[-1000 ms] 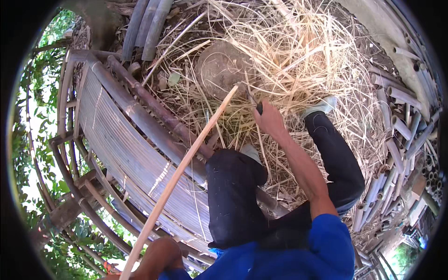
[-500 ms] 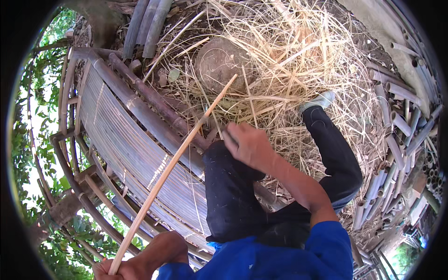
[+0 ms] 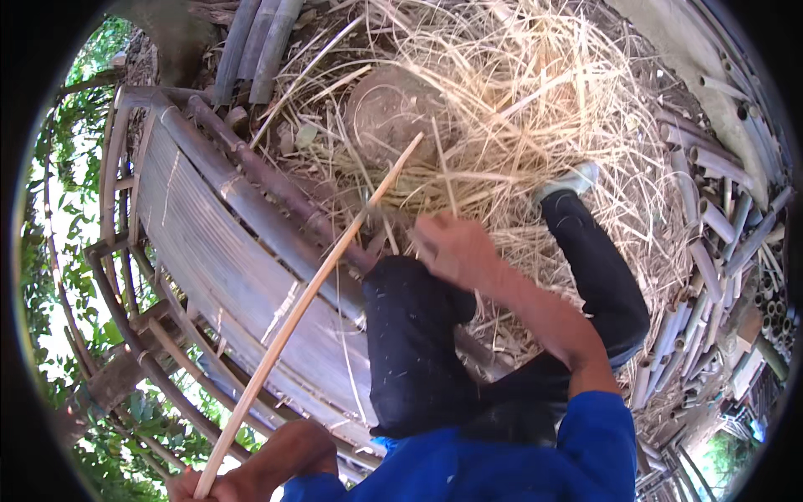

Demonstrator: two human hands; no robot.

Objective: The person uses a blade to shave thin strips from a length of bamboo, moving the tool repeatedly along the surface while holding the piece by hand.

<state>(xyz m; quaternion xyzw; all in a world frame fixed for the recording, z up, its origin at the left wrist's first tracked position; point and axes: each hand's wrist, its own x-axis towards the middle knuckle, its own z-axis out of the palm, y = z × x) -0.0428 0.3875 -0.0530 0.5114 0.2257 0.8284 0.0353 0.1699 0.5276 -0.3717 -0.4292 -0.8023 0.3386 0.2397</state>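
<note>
A long, pale bamboo strip [image 3: 297,309] slants up from the lower left, its narrow far end above the shavings. My left hand [image 3: 222,485] is closed around its near end at the bottom edge. Beside the strip's upper part, just above my left knee, my right hand [image 3: 452,247] is curled and smeared by motion. A thin greyish thing shows between that hand and the strip, too blurred to name; the fingers hide the rest of it. My dark-trousered legs [image 3: 418,351] are bent beneath my right forearm.
Curly pale shavings [image 3: 535,109] cover the ground ahead, around a round flat block [image 3: 393,113]. A slatted bamboo bench [image 3: 226,243] stands to the left, with greenery behind. Cut bamboo tubes [image 3: 719,222] are stacked at the right. My right foot [image 3: 569,180] rests among the shavings.
My right hand has shifted slightly right and up, away from the strip, and is more blurred. The strip and my left hand have hardly moved.
</note>
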